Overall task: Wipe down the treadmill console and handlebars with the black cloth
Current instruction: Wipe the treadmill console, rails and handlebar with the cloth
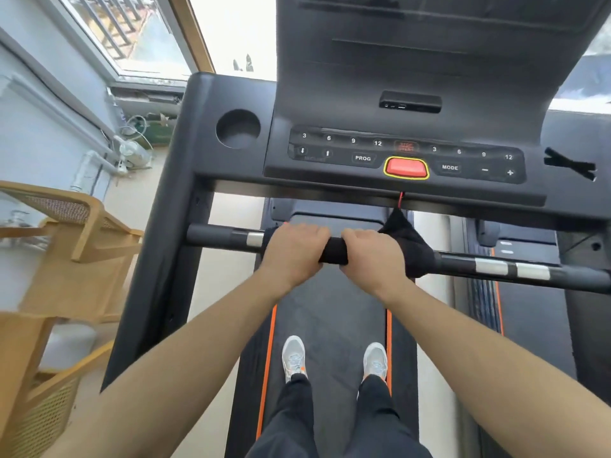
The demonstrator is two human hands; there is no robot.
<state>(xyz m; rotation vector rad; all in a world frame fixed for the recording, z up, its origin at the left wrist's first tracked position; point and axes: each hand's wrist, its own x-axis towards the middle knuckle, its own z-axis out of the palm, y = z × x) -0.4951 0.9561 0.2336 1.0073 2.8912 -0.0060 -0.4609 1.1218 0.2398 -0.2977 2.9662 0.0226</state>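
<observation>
A black cloth (410, 249) is wrapped around the middle of the black front handlebar (218, 238). My left hand (292, 251) grips the bar over the cloth's left end. My right hand (373, 256) grips it just to the right, with a loose corner of cloth sticking up past my knuckles. The bar carries silver sensor bands (510, 269) towards its right end. Above the bar is the dark console (330, 104) with a button strip and a red safety key (406, 167), whose red cord hangs down to the cloth.
A round cup holder (238, 128) sits at the console's left. The left upright (165, 226) slopes down beside wooden rattan chairs (66, 246). My feet in pale shoes (293, 357) stand on the belt with orange edges. A window (125, 34) lies far left.
</observation>
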